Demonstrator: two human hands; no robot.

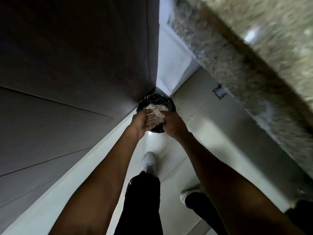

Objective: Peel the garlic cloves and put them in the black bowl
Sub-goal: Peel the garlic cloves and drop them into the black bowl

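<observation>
Both my hands meet over a round bin lined with a black bag (152,97) that stands on the floor in the corner. Between them is a pale heap of garlic peels (158,117). My left hand (141,122) cups the heap from the left, with its palm side and fingers partly showing. From the right, my right hand (172,124) curls around the heap with its back toward me. More pale peels (155,107) lie inside the bin. No black bowl and no garlic cloves are in view.
A dark panelled wall (76,65) fills the left side. A speckled stone countertop edge (254,65) runs along the right, blurred. Below are a pale tiled floor (194,102), my dark trousers and white shoes (148,162). A few peel scraps lie on the floor beside the bin.
</observation>
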